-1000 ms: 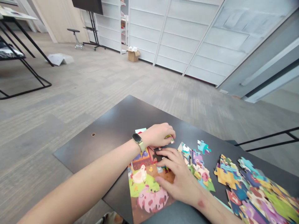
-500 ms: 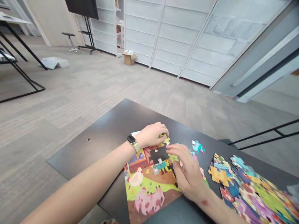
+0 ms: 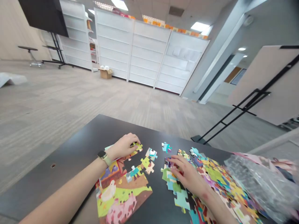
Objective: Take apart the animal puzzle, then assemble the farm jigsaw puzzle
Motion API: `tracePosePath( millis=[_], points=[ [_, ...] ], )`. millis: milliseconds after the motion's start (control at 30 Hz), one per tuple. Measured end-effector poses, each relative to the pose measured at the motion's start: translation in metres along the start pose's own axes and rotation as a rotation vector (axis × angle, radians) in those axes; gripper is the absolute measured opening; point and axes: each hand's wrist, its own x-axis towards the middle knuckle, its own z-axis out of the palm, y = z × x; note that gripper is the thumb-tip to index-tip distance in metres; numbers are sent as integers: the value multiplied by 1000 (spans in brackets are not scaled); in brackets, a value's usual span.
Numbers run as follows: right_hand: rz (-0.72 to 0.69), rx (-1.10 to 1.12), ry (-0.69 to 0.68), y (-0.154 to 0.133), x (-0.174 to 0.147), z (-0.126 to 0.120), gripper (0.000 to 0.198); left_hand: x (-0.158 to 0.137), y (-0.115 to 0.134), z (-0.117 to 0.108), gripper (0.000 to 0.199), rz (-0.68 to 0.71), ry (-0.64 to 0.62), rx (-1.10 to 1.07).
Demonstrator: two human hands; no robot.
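Note:
A partly joined jigsaw puzzle lies on the dark table, showing a white hen and a pink pig. My left hand, wearing a watch on its wrist, rests at the far edge of the puzzle. Its fingers are bent around a yellow-green puzzle piece. My right hand hovers over or touches loose pieces to the right, fingers apart and slightly bent. Below its fingertips lies a group of green and blue pieces. A green piece sits by the gap in the puzzle.
A pile of loose puzzle pieces covers the table's right side, beside a clear plastic bag. A single turquoise piece lies near the far edge. Beyond the table stand a black-legged stand and white shelving.
My right hand has left the puzzle and moved right to the loose pieces. The left hand stays at the puzzle's far edge. My view has tilted up and turned right.

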Motion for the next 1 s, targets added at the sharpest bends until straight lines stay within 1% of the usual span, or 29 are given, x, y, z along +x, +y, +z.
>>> tracePosePath(
  millis=[167, 300, 333, 433, 500, 600, 700, 800, 867, 933, 1000],
  points=[
    [56, 46, 81, 8, -14, -12, 23, 0, 2, 1, 15, -11, -15, -1],
    [80, 8, 146, 25, -20, -13, 30, -3, 12, -3, 19, 11, -67, 19],
    [104, -3, 154, 28, -21, -13, 33, -4, 16, -4, 23, 34, -88, 26],
    [191, -24, 158, 32, -24, -13, 41, -6, 30, -3, 46, 112, -165, 60],
    [209, -18, 163, 26, -24, -12, 43, -6, 38, 1, 53, 139, -210, 90],
    [173, 8, 156, 11, -23, -7, 33, -4, 45, 14, 46, 147, -248, 123],
    [128, 25, 144, -3, -21, 0, 20, -2, 43, 26, 42, 151, -256, 146],
    [75, 43, 150, -9, -17, 5, 18, 0, 36, 32, 40, 165, -242, 173],
    [23, 65, 152, -4, -16, 2, 18, 0, 33, 33, 40, 186, -226, 181],
    [0, 81, 168, 10, -16, -9, 23, 1, 32, 34, 39, 207, -207, 177],
    [47, 77, 208, 34, -22, -26, 29, 2, 33, 34, 37, 211, -194, 173]
  ],
)
